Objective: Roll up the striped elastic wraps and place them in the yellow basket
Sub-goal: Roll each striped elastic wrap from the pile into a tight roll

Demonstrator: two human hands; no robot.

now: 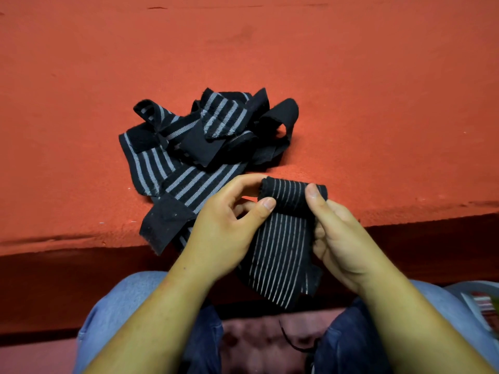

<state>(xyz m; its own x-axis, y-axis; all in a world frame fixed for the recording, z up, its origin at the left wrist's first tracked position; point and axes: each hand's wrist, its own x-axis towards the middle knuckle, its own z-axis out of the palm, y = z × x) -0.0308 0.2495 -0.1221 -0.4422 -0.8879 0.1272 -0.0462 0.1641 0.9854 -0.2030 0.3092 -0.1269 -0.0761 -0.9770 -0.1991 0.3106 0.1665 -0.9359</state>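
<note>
A black elastic wrap with thin pale stripes (280, 247) is held over the front edge of the red surface. Its far end is curled into a small roll. My left hand (229, 225) pinches the roll's left end between thumb and fingers. My right hand (334, 233) pinches the right end, thumb on top. The loose tail hangs down toward my lap. A tangled pile of black wraps with wider grey stripes (199, 149) lies on the surface just beyond and left of my hands. No yellow basket is in view.
The red felt-covered surface (351, 90) stretches far back and to both sides. Its front edge (67, 241) drops off toward my knees in blue jeans (113, 309). Some printed paper (483, 306) shows at the lower right corner.
</note>
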